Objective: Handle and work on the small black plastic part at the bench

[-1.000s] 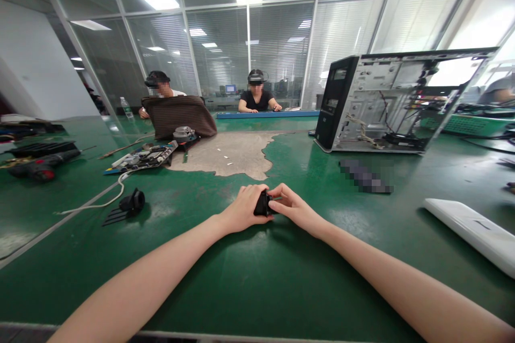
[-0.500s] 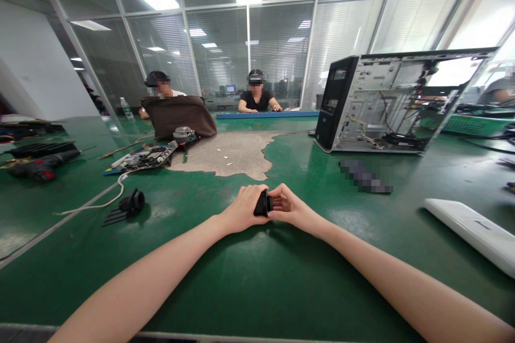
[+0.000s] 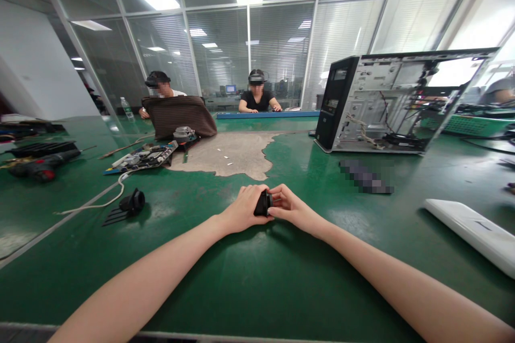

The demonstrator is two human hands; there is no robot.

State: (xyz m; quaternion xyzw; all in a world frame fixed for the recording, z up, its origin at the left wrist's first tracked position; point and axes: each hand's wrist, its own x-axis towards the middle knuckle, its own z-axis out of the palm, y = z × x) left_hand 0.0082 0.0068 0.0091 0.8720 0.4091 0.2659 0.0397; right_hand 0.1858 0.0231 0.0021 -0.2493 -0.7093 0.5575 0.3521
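Left hand curled round, right hand loosely pinching one end, I hold a small, blocky, matte-black part over the glossy green tabletop; its far side is hidden.

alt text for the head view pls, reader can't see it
A person's left-hand grip holds a small black part at a green table, with the right-hand grip at the part's right end. An open computer case stands farther back on the right; a circuit board and another black part are on the left. Two people are across the table.
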